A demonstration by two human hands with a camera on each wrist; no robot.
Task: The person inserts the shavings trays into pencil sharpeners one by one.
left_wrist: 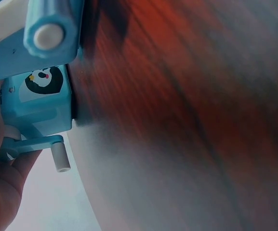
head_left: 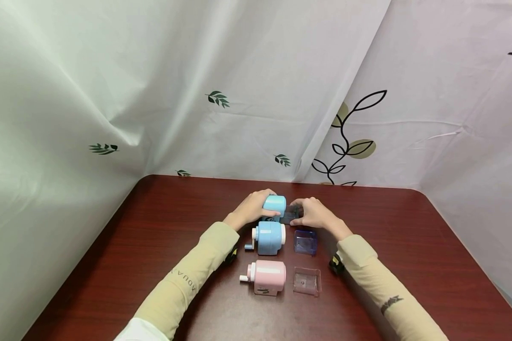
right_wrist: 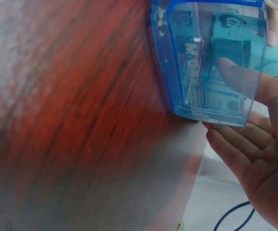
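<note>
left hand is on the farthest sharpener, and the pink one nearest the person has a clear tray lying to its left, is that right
Not quite: the clear tray lies to the right of the pink sharpener, as the head view shows. The rest stands: the left hand is on the farthest sharpener.

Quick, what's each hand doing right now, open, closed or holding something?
Left hand: closed, holding the rearmost, teal crank pencil sharpener.
Right hand: closed, pinching the dark see-through shavings drawer beside it.
</note>
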